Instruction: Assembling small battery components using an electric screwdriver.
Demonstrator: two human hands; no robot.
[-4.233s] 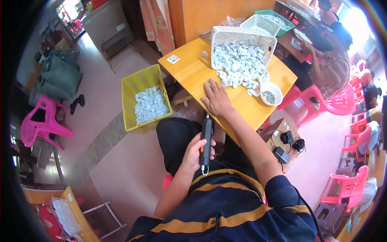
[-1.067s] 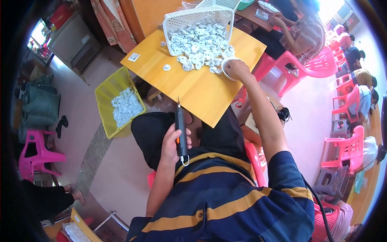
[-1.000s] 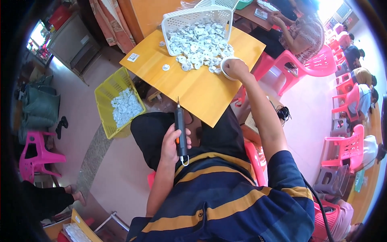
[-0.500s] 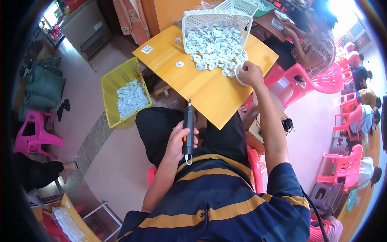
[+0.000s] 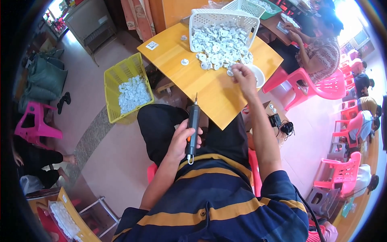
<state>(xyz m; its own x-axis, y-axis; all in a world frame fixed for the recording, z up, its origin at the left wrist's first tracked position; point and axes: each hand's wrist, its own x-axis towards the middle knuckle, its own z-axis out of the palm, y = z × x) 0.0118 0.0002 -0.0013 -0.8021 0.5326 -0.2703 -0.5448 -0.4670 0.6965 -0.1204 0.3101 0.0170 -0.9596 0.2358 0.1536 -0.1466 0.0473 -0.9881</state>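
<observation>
My left hand (image 5: 180, 142) is wrapped round a black electric screwdriver (image 5: 193, 123) with an orange switch, held above my lap with its bit pointing up. Over the right side of the wooden table (image 5: 209, 90), my right hand (image 5: 244, 82) has its fingers pinched together; whatever is in them is too small to make out. Just right of those fingers stands a white bowl (image 5: 260, 75), partly hidden by the hand. Small round white plastic parts (image 5: 225, 46) spill from a tipped white basket (image 5: 195, 20) and reach close to my fingertips.
Two single white parts lie apart, one of them a small disc (image 5: 184, 61) on the table's left. A yellow crate (image 5: 108, 86) of white pieces stands on the floor to the left. Pink chairs (image 5: 298, 86) and a seated co-worker (image 5: 322, 54) are at the right.
My right hand has come out of the white bowl and moved left, toward the loose parts. The left hand still holds the screwdriver. The whole view has shifted slightly.
</observation>
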